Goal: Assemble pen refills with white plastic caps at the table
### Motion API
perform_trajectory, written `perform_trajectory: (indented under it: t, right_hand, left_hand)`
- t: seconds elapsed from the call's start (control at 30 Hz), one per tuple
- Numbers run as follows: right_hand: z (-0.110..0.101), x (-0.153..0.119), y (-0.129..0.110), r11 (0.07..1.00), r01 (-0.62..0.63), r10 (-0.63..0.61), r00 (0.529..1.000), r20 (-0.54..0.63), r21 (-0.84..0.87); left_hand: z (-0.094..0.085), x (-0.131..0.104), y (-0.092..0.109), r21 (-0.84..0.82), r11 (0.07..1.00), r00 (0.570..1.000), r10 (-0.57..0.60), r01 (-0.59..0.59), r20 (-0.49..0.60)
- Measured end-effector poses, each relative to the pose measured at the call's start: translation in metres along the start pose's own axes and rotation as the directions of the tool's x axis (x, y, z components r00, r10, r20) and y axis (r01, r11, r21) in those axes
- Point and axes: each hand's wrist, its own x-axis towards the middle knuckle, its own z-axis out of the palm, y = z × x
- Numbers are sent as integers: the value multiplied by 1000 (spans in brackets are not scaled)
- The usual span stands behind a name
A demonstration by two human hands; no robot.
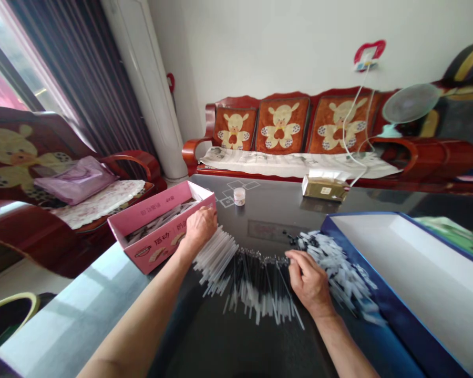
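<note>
My left hand [201, 228] is closed beside the right end of a pink box [162, 237], its fingers curled down at the upper ends of a row of clear plastic tubes [217, 257]. What those fingers hold, if anything, is hidden. Thin black rods with clear sleeves on their lower ends [260, 286] lie fanned out between my hands. At the right end of that fan, my right hand [309, 281] is closed with thumb and forefinger together; I cannot make out what is in it. Just beyond it lies a heap of whitish plastic pieces with black tips [341, 268].
Long pale pieces fill part of the pink box. A large blue-rimmed white box [418, 273] stands at the right, with green packaging [457, 239] behind it. A small white jar [239, 197] and a tissue pack [325, 188] stand farther back on the dark table [228, 346].
</note>
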Motion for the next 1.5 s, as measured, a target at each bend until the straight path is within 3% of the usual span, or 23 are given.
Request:
perform_trajectory:
  t: [0.1,0.23,0.6,0.9,1.2,1.33,1.43,1.5]
  right_hand:
    - [0,0,0,1000,-6,6,1000,-15,16]
    - [1,0,0,1000,-13,14,1000,-13,27]
    - [-2,3,-3,999,-37,37,999,-3,26]
    - [-1,1,-2,998,-39,39,999,-6,46]
    - [-2,1,-3,995,-77,78,997,0,66]
    - [-2,0,-4,991,-102,101,995,16,83]
    - [-2,0,-4,988,-109,108,994,20,106]
    - [-2,0,-4,985,-115,114,993,16,125]
  left_hand:
    - [-4,1,-19,101,995,998,14,-21,64]
    - [3,-10,-29,175,983,988,23,-50,152]
    - [12,-19,-26,192,979,982,36,-72,185]
    - [17,-13,-27,246,964,964,39,-106,261]
    - [22,-14,-23,274,960,976,-10,-52,219]
    - [15,-13,-21,250,968,985,-24,-19,169]
    - [7,-10,-5,155,987,996,20,-34,88]
    - [4,-8,14,-4,998,998,57,-57,24]
